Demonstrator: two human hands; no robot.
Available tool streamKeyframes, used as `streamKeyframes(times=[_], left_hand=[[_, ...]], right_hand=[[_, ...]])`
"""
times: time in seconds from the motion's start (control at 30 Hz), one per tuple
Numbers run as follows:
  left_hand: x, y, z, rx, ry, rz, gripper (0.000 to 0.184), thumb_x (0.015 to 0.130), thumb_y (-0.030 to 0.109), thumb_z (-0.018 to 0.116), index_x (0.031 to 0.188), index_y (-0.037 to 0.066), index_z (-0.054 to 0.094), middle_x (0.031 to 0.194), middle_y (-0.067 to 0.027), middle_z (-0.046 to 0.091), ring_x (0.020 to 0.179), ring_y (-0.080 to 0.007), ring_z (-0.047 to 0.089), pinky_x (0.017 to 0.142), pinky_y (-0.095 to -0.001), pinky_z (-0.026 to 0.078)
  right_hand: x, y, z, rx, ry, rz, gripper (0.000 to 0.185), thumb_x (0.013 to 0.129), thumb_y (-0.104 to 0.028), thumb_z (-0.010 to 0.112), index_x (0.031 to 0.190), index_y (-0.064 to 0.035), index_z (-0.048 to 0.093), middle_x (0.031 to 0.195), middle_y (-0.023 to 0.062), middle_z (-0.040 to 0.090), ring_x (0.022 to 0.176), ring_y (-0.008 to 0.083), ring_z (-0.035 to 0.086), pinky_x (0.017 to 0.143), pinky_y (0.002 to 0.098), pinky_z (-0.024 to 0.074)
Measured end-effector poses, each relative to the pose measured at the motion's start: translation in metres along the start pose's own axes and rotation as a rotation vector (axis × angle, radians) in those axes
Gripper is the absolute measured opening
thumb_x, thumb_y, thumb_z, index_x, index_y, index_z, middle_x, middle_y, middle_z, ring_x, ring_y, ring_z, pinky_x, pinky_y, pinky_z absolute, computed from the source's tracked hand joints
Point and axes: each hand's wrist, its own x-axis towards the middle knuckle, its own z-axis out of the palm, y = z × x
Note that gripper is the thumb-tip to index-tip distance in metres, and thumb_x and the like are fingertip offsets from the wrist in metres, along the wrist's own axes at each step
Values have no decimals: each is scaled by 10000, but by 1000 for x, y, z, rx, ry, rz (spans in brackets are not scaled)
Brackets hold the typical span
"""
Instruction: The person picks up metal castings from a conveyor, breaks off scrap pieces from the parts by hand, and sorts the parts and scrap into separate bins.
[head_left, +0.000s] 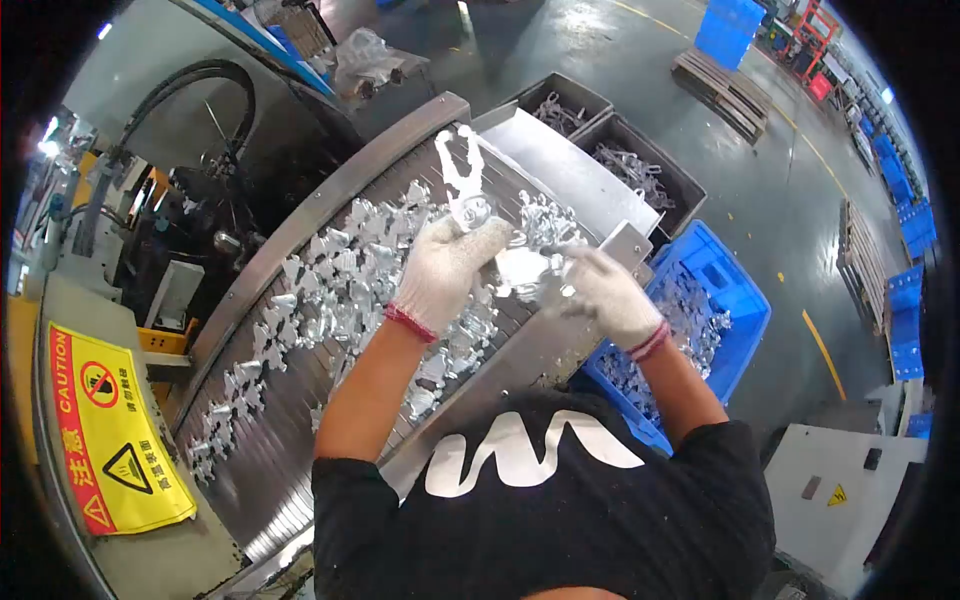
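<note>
My left hand [450, 262], in a white knitted glove with a red cuff, is closed on a shiny metal casting [462, 175] whose looped end points away from me. My right hand [612, 297], gloved the same way, is beside bright metal pieces [525, 270] between the hands; its fingertips are blurred, and what they grip is unclear. Under and around my hands, many small silvery metal parts [355, 262] lie scattered on a slatted metal conveyor [290, 400].
A blue crate [745, 345] of metal parts stands right of the conveyor. Beyond are two grey bins [690, 195] with metal scrap and a pale metal chute [550, 160]. The conveyor's raised metal rail [300, 215] runs along the left. A caution sign [115, 435] is at far left.
</note>
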Motion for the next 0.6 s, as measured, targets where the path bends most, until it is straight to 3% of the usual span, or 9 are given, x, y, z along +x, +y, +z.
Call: streamKeyframes(times=[0.03, 0.13, 0.17, 0.23, 0.3, 0.33, 0.4, 0.57, 0.6], left_hand=[[0, -2, 3, 33, 4, -37, 165, 1049, 215, 714, 1090, 66, 770, 846, 22, 710, 748, -73, 654, 677, -259, 525], [-4, -2, 10, -251, -139, 45, 237, 1083, 203, 649, 1190, 23, 761, 977, -5, 747, 804, -75, 674, 697, -247, 520], [9, -35, -7, 377, -158, 448, 298, 1079, 220, 645, 1233, -11, 754, 1000, -15, 760, 813, -78, 673, 709, -262, 522], [-14, 2, 16, -104, -112, -60, 312, 1063, 213, 658, 1220, -32, 772, 1021, -29, 773, 851, -110, 692, 745, -291, 533], [-17, -20, 32, -14, 35, 127, 263, 1041, 147, 694, 1220, -29, 776, 1106, -62, 770, 957, -129, 704, 843, -304, 556], [-8, -33, 20, -69, -57, 36, 232, 1036, 130, 704, 1193, -24, 779, 1119, -65, 768, 989, -126, 702, 857, -301, 549], [0, -21, 28, -69, 77, -137, 142, 1011, 119, 719, 1101, 18, 764, 953, 5, 695, 847, -92, 618, 757, -282, 503], [17, -36, 48, 291, 110, 43, 107, 971, 81, 746, 996, -9, 694, 914, 10, 642, 838, -107, 598, 766, -290, 508], [29, -62, 46, 446, 77, 471, 140, 951, 72, 763, 1017, -22, 682, 939, -14, 655, 852, -130, 625, 793, -293, 520]], right_hand=[[15, 14, -1, -436, -315, -366, 484, 1080, -358, 680, 1427, -30, 600, 1147, 32, 700, 1086, 132, 668, 847, 310, 591], [-10, 15, 16, 121, -382, 130, 544, 1058, -357, 712, 1475, -32, 578, 1253, 38, 700, 1092, 153, 674, 889, 327, 580], [-11, 8, 26, 203, -436, 55, 561, 1053, -338, 720, 1497, -31, 564, 1290, 46, 700, 1115, 157, 676, 916, 331, 578], [-11, 6, 23, 188, -581, -25, 534, 1049, -298, 727, 1484, -21, 587, 1359, 52, 688, 1205, 143, 634, 1046, 355, 532], [-19, -26, 39, 93, -394, 234, 447, 1067, -295, 702, 1406, -11, 638, 1322, 35, 708, 1221, 127, 614, 1041, 346, 531], [3, 47, 32, -114, -390, -225, 372, 1032, -344, 757, 1270, -61, 718, 1095, 29, 759, 950, 95, 693, 779, 270, 590], [-6, -8, 46, -4, -197, 189, 329, 1021, -321, 768, 1174, -31, 742, 1026, 18, 772, 923, 96, 685, 794, 324, 593], [-10, 5, 35, -867, 144, -215, 350, 953, -415, 721, 900, -69, 718, 841, 170, 725, 715, 374, 712, 681, 416, 581], [-12, -5, 41, -1047, 246, -142, 353, 935, -407, 711, 797, -85, 665, 794, 146, 719, 759, 401, 718, 669, 444, 574]])
